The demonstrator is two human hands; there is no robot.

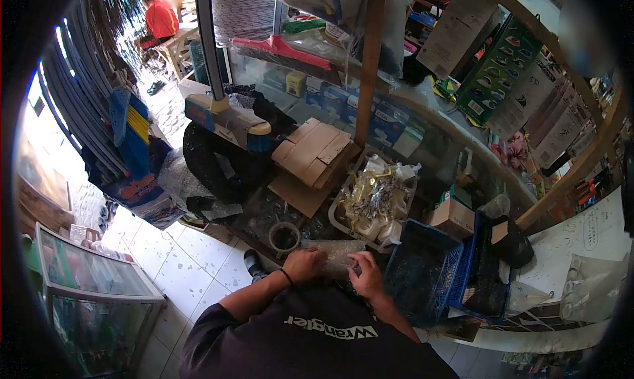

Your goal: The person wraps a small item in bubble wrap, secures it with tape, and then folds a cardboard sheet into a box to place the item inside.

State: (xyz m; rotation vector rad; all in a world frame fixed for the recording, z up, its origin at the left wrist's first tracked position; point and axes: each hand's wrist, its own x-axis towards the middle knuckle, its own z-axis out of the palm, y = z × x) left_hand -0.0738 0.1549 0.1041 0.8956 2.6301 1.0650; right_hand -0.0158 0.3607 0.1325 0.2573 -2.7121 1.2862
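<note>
Holds a bubble-wrapped bundle (335, 255) at lower centre of the frame, clamping its left end in the left hand (304, 266) and pinching its right end with the right hand (366, 274). Lies near a tape roll (297, 234), below a tray (338, 220).

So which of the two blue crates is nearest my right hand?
The left crate, next to the cream tray; the right crate lies beyond it from your right hand.
</note>
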